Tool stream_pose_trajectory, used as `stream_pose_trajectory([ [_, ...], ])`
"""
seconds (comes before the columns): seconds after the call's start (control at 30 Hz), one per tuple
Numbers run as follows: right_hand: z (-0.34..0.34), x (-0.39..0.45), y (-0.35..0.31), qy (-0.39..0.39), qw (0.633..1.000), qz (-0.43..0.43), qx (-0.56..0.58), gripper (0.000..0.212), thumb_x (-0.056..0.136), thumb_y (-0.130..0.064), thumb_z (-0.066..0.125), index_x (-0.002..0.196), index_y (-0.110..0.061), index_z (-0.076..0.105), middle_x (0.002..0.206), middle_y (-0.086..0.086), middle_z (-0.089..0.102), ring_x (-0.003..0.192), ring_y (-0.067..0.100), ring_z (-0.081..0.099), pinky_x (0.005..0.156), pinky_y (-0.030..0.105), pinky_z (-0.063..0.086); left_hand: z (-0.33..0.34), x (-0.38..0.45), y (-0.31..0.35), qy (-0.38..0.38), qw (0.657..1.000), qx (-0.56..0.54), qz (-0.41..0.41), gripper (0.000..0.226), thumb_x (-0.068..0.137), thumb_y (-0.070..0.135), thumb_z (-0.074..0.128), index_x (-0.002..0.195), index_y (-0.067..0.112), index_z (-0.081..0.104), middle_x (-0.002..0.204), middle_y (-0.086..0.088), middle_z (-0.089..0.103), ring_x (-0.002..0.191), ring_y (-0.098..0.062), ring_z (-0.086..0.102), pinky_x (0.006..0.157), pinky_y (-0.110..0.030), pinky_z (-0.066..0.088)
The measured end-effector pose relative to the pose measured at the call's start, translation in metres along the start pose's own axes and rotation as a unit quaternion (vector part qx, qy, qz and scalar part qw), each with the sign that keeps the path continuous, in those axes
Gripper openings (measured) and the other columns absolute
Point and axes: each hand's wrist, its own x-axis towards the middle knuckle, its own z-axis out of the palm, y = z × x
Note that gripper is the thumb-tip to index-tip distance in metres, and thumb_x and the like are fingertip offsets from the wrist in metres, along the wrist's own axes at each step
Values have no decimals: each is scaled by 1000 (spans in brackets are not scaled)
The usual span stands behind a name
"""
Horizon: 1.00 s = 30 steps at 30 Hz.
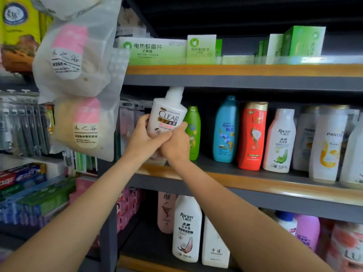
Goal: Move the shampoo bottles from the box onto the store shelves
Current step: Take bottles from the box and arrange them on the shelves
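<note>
A white shampoo bottle (169, 112) labelled CLEAR is held tilted at the left end of the middle shelf (245, 183). My left hand (143, 138) grips its lower left side. My right hand (175, 143) grips its lower right, thumb on the label. The bottle's base is hidden by my hands. To its right a row of bottles stands on the same shelf: a green one (193, 132), a blue one (225, 130), a red one (252, 136) and several white ones. The box is out of view.
The upper shelf (235, 70) carries green cartons, its underside just above the bottle's cap. The lower shelf holds more bottles (187, 228). Bagged sponges (78, 61) hang at the left beside the upright. Toothpaste boxes (29, 193) fill the left rack.
</note>
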Motion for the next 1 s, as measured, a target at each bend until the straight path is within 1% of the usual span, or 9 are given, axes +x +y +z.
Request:
stream_pose_trajectory([
  [0.1, -8, 4, 2, -34, 998, 32, 43, 60, 71, -37, 76, 106, -11, 35, 103, 5, 61, 91, 25, 60, 78, 32, 48, 0, 0, 2, -7, 1000, 9, 22, 66, 77, 20, 74, 134, 18, 39, 115, 8, 52, 99, -2, 52, 81, -13, 41],
  [0.2, -8, 5, 2, -28, 987, 81, 137, 65, 64, -37, 79, 112, -14, 42, 104, 4, 65, 93, 24, 64, 78, 43, 57, -1, 8, 6, -39, 998, 36, 39, 68, 75, 27, 76, 133, 20, 41, 124, 5, 51, 110, -9, 49, 90, -24, 40],
  [0.37, -23, 2, 5, -110, 944, 114, 289, 42, 74, -9, 75, 112, -12, 59, 90, 3, 68, 66, 9, 65, 62, 39, 60, -5, 13, 12, -91, 994, 45, 48, 67, 75, 32, 75, 133, 24, 42, 130, 1, 49, 117, -14, 47, 96, -32, 41],
  [0.5, -41, 2, 9, -185, 914, 145, 331, 29, 79, -3, 70, 106, -12, 61, 104, 11, 67, 94, 25, 66, 67, 39, 60, -2, 13, 16, -160, 986, 27, 26, 66, 81, 32, 68, 138, 30, 36, 127, 4, 50, 113, -12, 51, 91, -26, 42],
  [0.6, -52, 5, 13, -232, 885, 188, 358, 34, 83, 3, 63, 115, -7, 58, 104, 15, 64, 96, 30, 63, 69, 40, 60, 3, 19, 30, -229, 972, 51, 26, 68, 84, 28, 66, 142, 31, 30, 121, 7, 51, 107, -9, 51, 78, -13, 43],
  [0.67, -58, 7, 17, -232, 895, 163, 344, 44, 81, 6, 64, 122, -5, 55, 109, 16, 64, 98, 29, 63, 72, 40, 60, 4, 16, 36, -243, 968, 49, 39, 69, 84, 24, 67, 141, 31, 30, 121, 8, 48, 107, -7, 49, 75, -8, 41],
  [0.77, -71, -1, 18, -212, 936, 85, 268, 61, 71, 12, 70, 126, -7, 51, 117, 18, 63, 99, 28, 64, 78, 40, 58, -1, -3, 31, -230, 971, -5, 65, 65, 81, 23, 72, 129, 45, 34, 128, 13, 47, 116, -5, 48, 93, -20, 44],
  [0.87, -87, -19, 11, -136, 980, -62, 131, 70, 61, 3, 82, 124, -6, 52, 113, 6, 64, 104, 17, 61, 87, 23, 52, -5, -38, 32, -163, 975, -59, 137, 64, 80, 21, 71, 119, 55, 33, 126, 29, 47, 118, 11, 44, 97, -13, 39],
  [1.0, -101, -59, -12, -134, 965, -172, 142, 66, 56, -18, 82, 114, -1, 57, 102, 5, 69, 94, 12, 66, 79, 27, 55, -15, -80, 49, -137, 966, -144, 168, 61, 77, 31, 72, 122, 52, 36, 126, 23, 52, 120, 3, 49, 95, -18, 46],
])
